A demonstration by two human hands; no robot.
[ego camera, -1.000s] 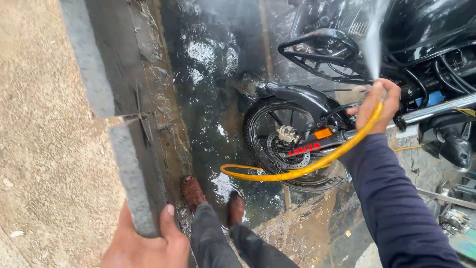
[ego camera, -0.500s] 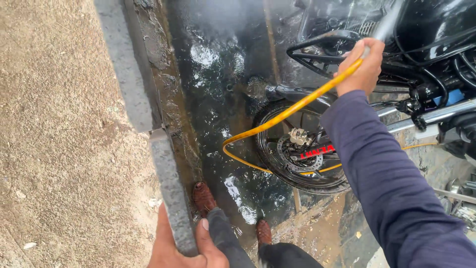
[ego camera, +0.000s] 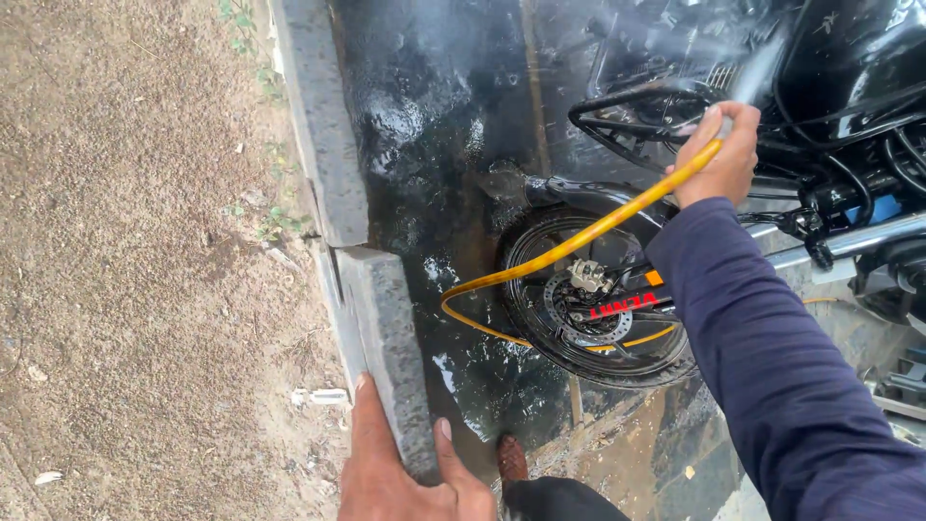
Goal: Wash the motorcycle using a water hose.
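My right hand [ego camera: 719, 154], in a dark blue sleeve, grips the end of a yellow hose [ego camera: 579, 236]. Water sprays from it up toward the rear rack [ego camera: 627, 111] of a black motorcycle. The hose loops down across the rear wheel [ego camera: 588, 309] and its disc brake. My left hand [ego camera: 405, 473] rests on top of a grey concrete curb block [ego camera: 381, 328], thumb on the wet side, fingers spread. My brown shoe [ego camera: 511, 455] stands on the wet ground beside the curb.
Dry dirt [ego camera: 135, 270] with small weeds lies left of the curb line [ego camera: 318, 116]. Right of it the dark floor [ego camera: 434, 116] is wet and foamy. The motorcycle's black body, chrome exhaust [ego camera: 858, 236] and cables fill the upper right.
My view has moved closer and shifted right. The right hand has risen with the hose from the wheel toward the rack. The left hand stays on the curb.
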